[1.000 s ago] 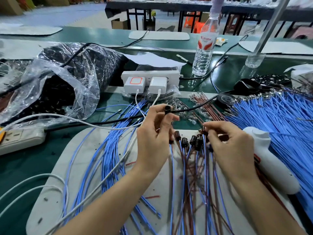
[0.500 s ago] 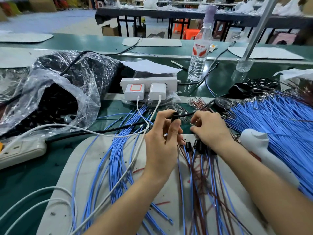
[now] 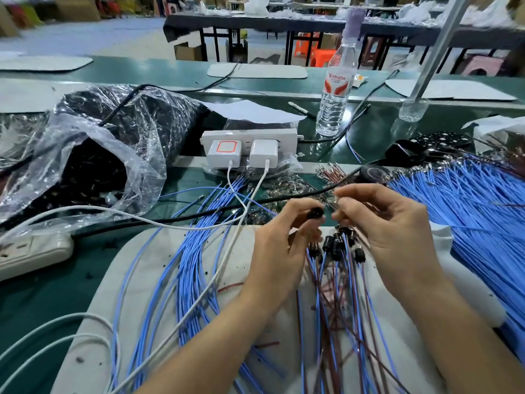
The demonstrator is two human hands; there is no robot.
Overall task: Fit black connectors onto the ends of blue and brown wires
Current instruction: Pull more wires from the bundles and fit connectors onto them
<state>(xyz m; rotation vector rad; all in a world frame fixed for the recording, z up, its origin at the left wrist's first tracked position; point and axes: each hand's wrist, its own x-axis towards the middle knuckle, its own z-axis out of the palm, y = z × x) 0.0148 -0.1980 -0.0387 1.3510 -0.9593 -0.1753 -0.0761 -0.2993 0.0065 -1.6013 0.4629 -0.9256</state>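
At the centre of the frame, over the pale grey mat [image 3: 150, 268] on the green worktop [image 3: 42, 302], the left hand [image 3: 281, 251] has its grip pinched on a small round black plastic connector [image 3: 316, 213]. The right hand [image 3: 392, 231] pinches what seems to be thin wire ends [image 3: 336, 204], too blurred to tell their colour, just beside it. Doing this well probably means steadying the connector, lining the terminals up with its openings and pushing straight until they seat. Just below lie finished black connectors [image 3: 335, 247] fitted on blue and brown wires [image 3: 326, 308]. On the clear plastic water bottle [image 3: 333, 109], upper middle, the red label lettering looks like "Wahaha".
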